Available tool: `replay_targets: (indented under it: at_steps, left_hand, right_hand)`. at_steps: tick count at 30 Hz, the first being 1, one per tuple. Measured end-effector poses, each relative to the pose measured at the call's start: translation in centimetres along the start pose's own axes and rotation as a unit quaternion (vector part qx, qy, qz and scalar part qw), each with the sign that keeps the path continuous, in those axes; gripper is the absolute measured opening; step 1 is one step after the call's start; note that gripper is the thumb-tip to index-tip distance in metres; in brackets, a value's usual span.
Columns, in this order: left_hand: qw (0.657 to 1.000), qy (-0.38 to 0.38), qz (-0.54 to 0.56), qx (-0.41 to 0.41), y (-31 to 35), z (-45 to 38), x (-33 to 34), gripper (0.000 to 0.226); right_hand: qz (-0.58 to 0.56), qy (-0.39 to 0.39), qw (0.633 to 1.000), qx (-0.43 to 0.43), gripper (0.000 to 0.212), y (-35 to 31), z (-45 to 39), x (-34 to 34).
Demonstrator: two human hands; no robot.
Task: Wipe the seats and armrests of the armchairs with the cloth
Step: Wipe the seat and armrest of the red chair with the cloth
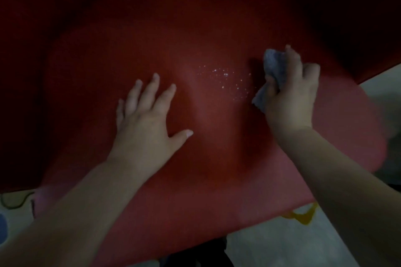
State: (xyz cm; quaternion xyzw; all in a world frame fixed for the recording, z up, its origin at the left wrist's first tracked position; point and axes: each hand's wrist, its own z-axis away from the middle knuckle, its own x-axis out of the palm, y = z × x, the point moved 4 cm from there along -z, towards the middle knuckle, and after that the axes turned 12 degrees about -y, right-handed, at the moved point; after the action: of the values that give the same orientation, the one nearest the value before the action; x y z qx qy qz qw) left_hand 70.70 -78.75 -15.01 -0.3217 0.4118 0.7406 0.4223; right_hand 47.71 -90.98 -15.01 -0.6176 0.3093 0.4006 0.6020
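A red armchair seat (206, 34) fills most of the dim view. Small shiny droplets (225, 80) speckle the seat near its middle right. My left hand (147, 123) lies flat on the seat with fingers spread, left of the droplets. My right hand (293, 91) grips a bunched grey-blue cloth (274, 69) against the seat, just right of the droplets. The chair's back and armrests fade into darkness at the top and sides.
Pale floor (282, 245) shows below the seat's front edge and at the far right. A yellow shape (303, 215) lies on the floor at the lower right. A dark cord (17, 201) and a blue patch (3, 227) sit at the lower left.
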Motion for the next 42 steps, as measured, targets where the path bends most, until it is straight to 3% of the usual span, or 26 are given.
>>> replay_targets:
  at_steps: [2, 5, 12, 14, 17, 21, 24, 26, 34, 39, 42]
  left_hand:
    - [0.999, -0.013, -0.008, -0.037, -0.8, -1.8, -0.8, 0.107]
    - [0.996, -0.047, -0.022, -0.075, -2.1, -3.7, -1.0, 0.119]
    - [0.996, -0.031, -0.029, -0.076, -2.7, -4.4, 0.5, 0.124]
    - [0.996, -0.029, -0.027, -0.077, -2.8, -4.4, 0.6, 0.124]
    - [0.996, -0.031, -0.028, -0.077, -2.8, -4.3, 0.6, 0.124]
    - [0.996, -0.042, -0.021, -0.078, -2.7, -4.2, 0.4, 0.123]
    - [0.996, -0.044, -0.014, -0.077, -2.6, -4.2, 0.3, 0.123]
    - [0.996, -0.043, -0.013, -0.078, -2.6, -4.2, 0.2, 0.122]
    - [0.996, -0.044, -0.01, -0.076, -2.5, -4.0, 0.0, 0.123]
    - [0.995, -0.059, -0.018, -0.079, -2.4, -4.0, -0.7, 0.121]
    - [0.995, -0.064, -0.021, -0.075, -2.5, -3.8, -1.0, 0.118]
  right_hand:
    - [0.039, -0.018, 0.997, 0.06, 0.057, 0.1, -0.6, 1.3]
    - [0.019, -0.004, 0.998, 0.053, 0.052, -1.4, -1.3, 3.1]
    - [-0.023, -0.083, 0.987, -0.136, 0.048, -10.3, -1.4, 10.0]
    - [-0.057, -0.095, 0.981, -0.16, 0.046, -10.8, -1.4, 10.2]
    - [0.015, -0.125, 0.969, -0.213, 0.051, -8.5, -2.1, 8.6]
    - [0.111, -0.06, 0.983, -0.133, 0.052, -2.9, -4.0, 4.3]
    - [0.072, 0.012, 0.997, 0.01, 0.052, 0.2, -4.8, 1.9]
    - [0.045, 0.012, 0.998, 0.039, 0.055, -0.4, -5.0, 2.5]
    - [0.04, -0.074, 0.995, -0.048, 0.054, -5.3, -4.0, 6.8]
    - [-0.057, -0.182, 0.967, -0.169, 0.058, -9.7, 0.1, 9.5]
    - [0.01, -0.186, 0.961, -0.203, 0.071, -7.8, -0.9, 8.0]
